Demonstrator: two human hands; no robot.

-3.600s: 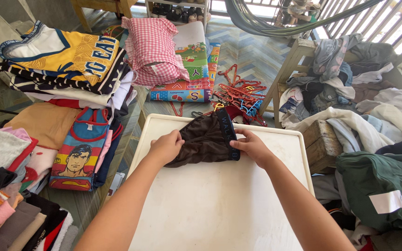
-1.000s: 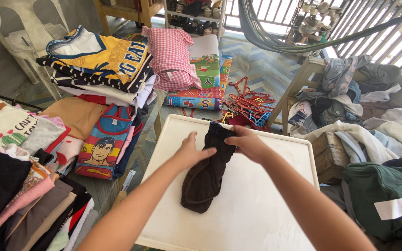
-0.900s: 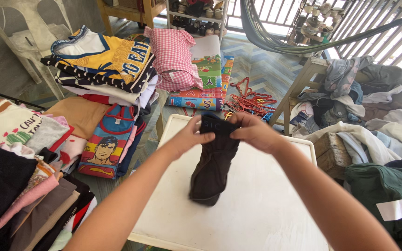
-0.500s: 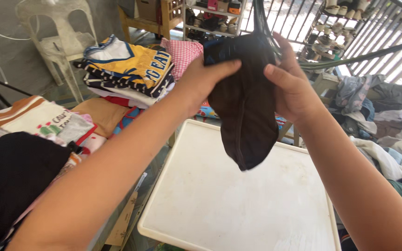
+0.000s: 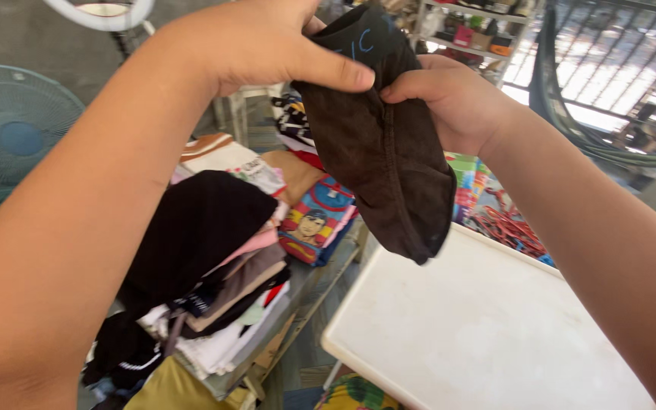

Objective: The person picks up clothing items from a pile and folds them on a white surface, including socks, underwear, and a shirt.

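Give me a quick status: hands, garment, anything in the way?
Left hand and right hand both grip the folded dark brown shorts. Shorts hang above the white table. Nothing blocking; folded clothes stack sits left.

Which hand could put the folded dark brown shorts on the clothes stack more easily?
Probably the left hand. It already grips the top of the folded dark brown cloth shorts, and the stack of folded clothes lies on its side. The right hand pinches them too, but sits nearer the white plastic table.
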